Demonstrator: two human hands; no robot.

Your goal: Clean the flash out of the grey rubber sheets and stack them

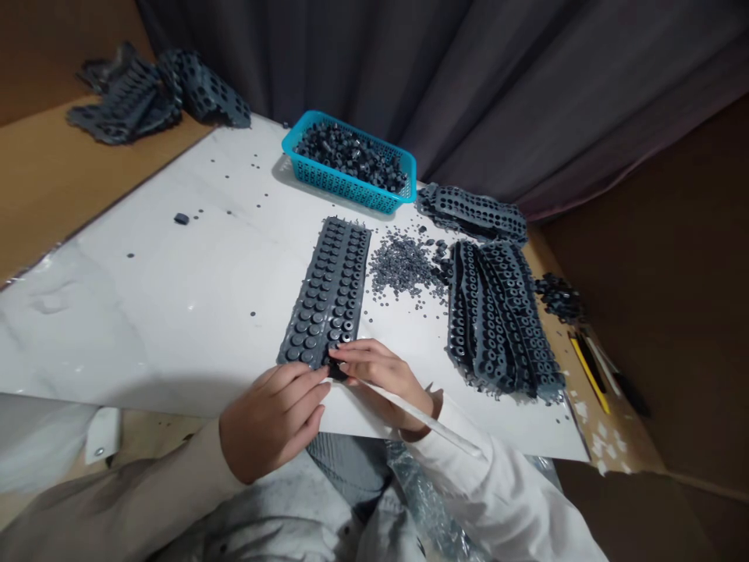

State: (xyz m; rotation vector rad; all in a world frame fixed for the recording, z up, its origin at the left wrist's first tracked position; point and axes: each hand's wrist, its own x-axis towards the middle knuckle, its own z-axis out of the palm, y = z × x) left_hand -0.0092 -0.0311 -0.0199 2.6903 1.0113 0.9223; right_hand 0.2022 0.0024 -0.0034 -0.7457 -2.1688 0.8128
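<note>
A dark grey moulded rubber sheet (328,285) with rows of round raised caps lies lengthwise before me on the white table. My left hand (281,414) grips its near left edge, fingers closed and fingertips at the bottom corner. My right hand (383,378) is closed around a thin white stick (433,425), whose back end points toward my right forearm. Its fingertips pinch at the sheet's near right corner, almost touching the left ones. A small black part shows between the fingertips; the stick's front end is hidden.
A blue basket (345,186) of small dark rubber pieces stands behind the sheet. Tiny grey discs (403,264) are heaped right of it. Stacked perforated sheets (503,320) lie further right, near a yellow-handled tool (590,373). Crumpled sheets (140,94) sit at back left.
</note>
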